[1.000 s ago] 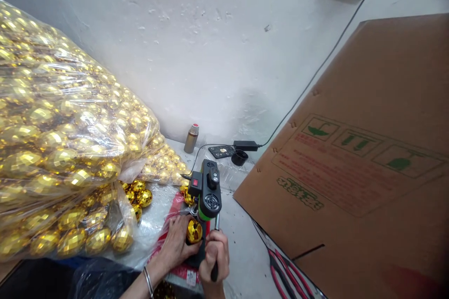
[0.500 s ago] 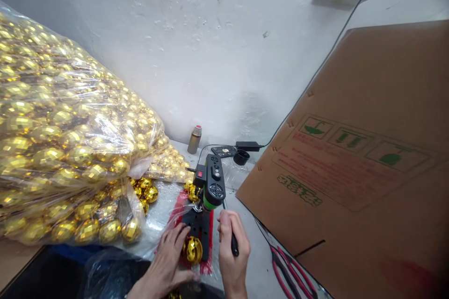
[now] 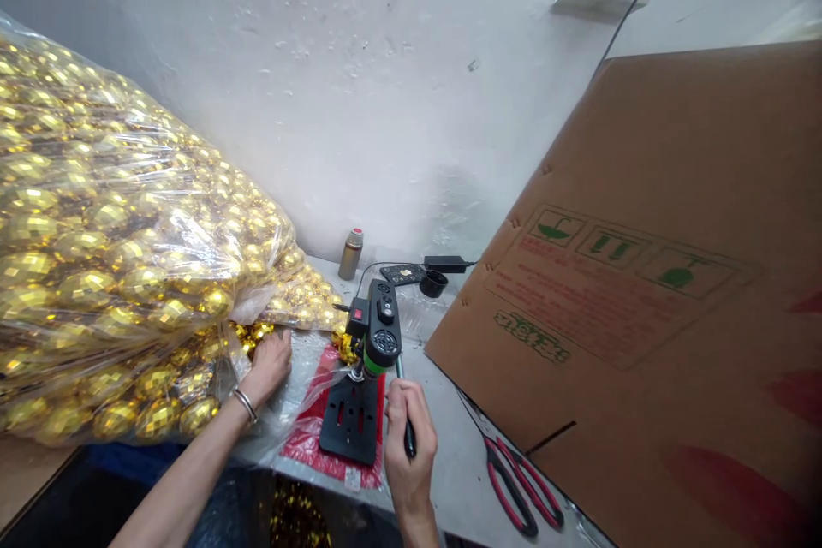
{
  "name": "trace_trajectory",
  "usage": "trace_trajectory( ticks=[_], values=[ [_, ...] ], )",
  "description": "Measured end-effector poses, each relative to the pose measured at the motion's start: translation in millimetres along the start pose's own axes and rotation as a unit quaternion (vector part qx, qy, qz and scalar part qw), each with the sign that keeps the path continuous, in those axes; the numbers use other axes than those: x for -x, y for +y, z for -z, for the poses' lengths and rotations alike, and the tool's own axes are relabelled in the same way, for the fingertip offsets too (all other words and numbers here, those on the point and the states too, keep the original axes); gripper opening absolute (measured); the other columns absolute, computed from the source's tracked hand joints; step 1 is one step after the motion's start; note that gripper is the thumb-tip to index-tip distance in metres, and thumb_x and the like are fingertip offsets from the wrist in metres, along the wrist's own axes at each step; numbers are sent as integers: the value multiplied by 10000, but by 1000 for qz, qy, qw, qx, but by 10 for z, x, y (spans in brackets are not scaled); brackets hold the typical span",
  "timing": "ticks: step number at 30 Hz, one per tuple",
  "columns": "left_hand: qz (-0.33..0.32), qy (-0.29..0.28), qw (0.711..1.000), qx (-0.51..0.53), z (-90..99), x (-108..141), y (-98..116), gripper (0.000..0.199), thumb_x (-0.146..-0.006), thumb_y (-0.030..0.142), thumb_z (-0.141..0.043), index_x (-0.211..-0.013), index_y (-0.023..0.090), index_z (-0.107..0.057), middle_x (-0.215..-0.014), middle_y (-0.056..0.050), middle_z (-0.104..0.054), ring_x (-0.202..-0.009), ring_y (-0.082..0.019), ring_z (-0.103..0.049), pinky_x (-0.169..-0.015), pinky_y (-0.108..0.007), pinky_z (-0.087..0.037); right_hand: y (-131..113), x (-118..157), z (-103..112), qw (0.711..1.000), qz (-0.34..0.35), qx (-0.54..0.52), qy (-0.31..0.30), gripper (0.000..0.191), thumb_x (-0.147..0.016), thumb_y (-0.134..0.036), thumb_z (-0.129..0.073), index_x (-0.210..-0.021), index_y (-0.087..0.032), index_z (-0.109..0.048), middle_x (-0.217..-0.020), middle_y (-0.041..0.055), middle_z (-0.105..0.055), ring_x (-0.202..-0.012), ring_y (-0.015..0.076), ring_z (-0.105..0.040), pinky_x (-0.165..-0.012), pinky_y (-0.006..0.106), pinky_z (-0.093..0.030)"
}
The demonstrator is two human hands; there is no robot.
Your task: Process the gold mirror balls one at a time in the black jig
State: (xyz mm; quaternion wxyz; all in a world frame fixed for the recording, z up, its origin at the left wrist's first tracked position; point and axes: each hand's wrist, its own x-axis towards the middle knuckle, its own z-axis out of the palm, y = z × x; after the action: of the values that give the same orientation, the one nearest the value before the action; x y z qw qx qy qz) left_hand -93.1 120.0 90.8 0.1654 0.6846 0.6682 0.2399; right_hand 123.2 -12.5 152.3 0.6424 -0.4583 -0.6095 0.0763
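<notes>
At the mouth of a clear plastic bag, my left hand point(image 3: 273, 364) touches a few loose gold mirror-faceted balls point(image 3: 252, 337). Its fingers are curled and partly hidden, so whether a ball is in them is unclear. My right hand point(image 3: 411, 437) is closed around the black-gripped lever point(image 3: 409, 438) on the side of a small bench drill press point(image 3: 384, 321). The drill press's black slotted base plate point(image 3: 350, 428) is bare and rests on red plastic film point(image 3: 305, 437).
A big clear bag of gold balls point(image 3: 128, 257) fills the left. On the right stand a cardboard box point(image 3: 642, 274) and red-and-black-handled scissors point(image 3: 523, 488). A small bottle point(image 3: 350, 254), black cup point(image 3: 433, 282) and power adapter point(image 3: 446, 264) sit by the wall. Gold pieces point(image 3: 299, 518) lie below the table edge.
My left hand has left the base plate and moved up-left to the loose balls. The gold ball is gone from the plate. My right hand stays on the lever.
</notes>
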Motion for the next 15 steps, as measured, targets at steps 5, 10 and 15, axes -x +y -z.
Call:
trace_trajectory(
  ticks=[5,10,15],
  values=[
    [-1,-19,986,164,-28,165,190,407,-902,483,-561,-1098,132,-626,-1073,-139,-724,-1028,-300,-685,-913,-409,-532,-143,-177,34,1000,-10,13,-3,313,-1038,-288,-430,-756,-211,-542,-698,-16,-505,-620,119,-494,-579,214,-415],
    [67,-28,912,405,-266,539,400,718,-872,774,-424,-1128,137,-634,-990,-103,-750,-912,-272,-722,-807,-389,-575,-246,-340,58,999,-25,25,-11,373,-1036,-338,-444,-687,-215,-490,-650,-28,-467,-590,116,-454,-558,225,-390],
    [104,-2,844,526,-658,703,432,804,-670,780,-678,-1162,155,-563,-1099,-121,-726,-1034,-291,-705,-930,-421,-556,-235,-310,55,999,-16,23,-16,362,-1042,-303,-422,-697,-216,-486,-659,-27,-467,-597,113,-457,-559,222,-390]
  ],
)
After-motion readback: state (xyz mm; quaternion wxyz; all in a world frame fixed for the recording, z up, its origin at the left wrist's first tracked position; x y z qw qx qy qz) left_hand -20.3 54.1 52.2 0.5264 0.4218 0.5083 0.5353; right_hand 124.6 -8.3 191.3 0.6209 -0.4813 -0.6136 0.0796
